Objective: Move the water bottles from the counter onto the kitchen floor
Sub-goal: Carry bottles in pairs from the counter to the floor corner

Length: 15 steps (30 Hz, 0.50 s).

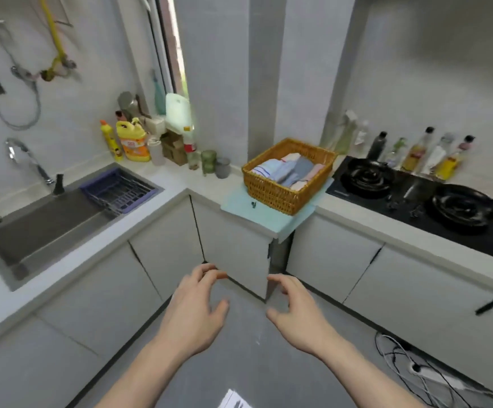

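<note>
Both my hands hover in front of me over the grey kitchen floor (239, 363), below the counter corner. My left hand (195, 310) and my right hand (295, 310) face each other with loosely curved fingers and hold nothing. On the counter (177, 178) at the back corner stands a clear plastic bottle with a red label and orange cap (190, 147), among other containers. A whitish bottle (156, 151) stands left of it. The view is blurred, so I cannot tell which of these hold water.
A wicker basket (271, 195) of folded cloths sits on a pale blue mat at the counter edge. Sink (42, 228) with a purple rack to the left, black gas hob (421, 198) and sauce bottles to the right. Yellow detergent bottles (132, 141) by the window. Cables lie on the floor at right.
</note>
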Each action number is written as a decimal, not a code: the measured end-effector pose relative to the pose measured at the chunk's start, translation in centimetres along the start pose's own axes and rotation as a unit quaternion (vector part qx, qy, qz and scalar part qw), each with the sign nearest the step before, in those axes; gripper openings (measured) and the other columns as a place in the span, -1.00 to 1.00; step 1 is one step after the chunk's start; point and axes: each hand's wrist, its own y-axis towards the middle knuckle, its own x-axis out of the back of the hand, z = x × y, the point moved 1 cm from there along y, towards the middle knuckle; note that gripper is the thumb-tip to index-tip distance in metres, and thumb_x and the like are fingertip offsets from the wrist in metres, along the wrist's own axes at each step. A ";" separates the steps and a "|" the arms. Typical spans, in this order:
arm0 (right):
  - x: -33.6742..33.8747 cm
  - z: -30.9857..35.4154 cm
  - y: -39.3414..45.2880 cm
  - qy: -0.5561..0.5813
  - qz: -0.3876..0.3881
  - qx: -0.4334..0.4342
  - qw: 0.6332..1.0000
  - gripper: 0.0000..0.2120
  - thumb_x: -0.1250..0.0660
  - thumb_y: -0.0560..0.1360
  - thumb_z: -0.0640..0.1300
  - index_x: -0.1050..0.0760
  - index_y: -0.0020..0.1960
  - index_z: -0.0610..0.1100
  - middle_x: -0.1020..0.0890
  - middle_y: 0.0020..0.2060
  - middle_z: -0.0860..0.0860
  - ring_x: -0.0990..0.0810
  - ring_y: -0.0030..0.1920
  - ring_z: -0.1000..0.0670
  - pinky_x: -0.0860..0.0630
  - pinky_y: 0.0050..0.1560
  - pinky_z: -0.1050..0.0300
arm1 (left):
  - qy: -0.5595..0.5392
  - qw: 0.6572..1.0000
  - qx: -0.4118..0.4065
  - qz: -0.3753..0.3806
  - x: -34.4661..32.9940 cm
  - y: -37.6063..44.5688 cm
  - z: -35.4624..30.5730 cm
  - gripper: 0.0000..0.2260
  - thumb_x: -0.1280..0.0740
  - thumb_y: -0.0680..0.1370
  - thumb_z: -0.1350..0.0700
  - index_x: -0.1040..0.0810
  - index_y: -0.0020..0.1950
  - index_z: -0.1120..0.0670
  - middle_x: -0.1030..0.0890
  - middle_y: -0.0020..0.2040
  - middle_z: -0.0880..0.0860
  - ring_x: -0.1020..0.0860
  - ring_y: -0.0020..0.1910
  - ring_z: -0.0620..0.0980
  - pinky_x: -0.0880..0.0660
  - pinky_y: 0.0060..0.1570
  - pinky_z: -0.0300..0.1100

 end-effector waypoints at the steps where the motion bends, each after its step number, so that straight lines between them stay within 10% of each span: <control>1: 1.8 -0.7 0.2 0.003 -0.017 -0.003 1.000 -0.45 -0.34 0.52 -0.10 -0.33 0.47 0.15 -0.35 0.38 0.26 -0.37 0.38 0.20 -0.30 0.27 0.34 | -0.001 1.000 -0.019 0.004 -0.2 1.4 -1.9 -0.62 -0.29 0.55 -0.10 -0.40 0.37 -0.18 -0.29 0.45 -0.20 -0.32 0.42 -0.12 -0.30 0.40 -0.20; 15: 25.4 -15.1 1.4 0.061 -0.262 -0.151 0.951 -0.48 -0.36 0.53 -0.12 -0.34 0.40 0.25 -0.37 0.31 0.25 -0.38 0.37 0.17 -0.32 0.32 0.26 | -0.048 0.948 -0.295 0.106 -10.5 23.3 -27.1 -0.62 -0.37 0.52 -0.04 -0.47 0.33 -0.15 -0.33 0.45 -0.15 -0.33 0.43 -0.11 -0.24 0.40 -0.25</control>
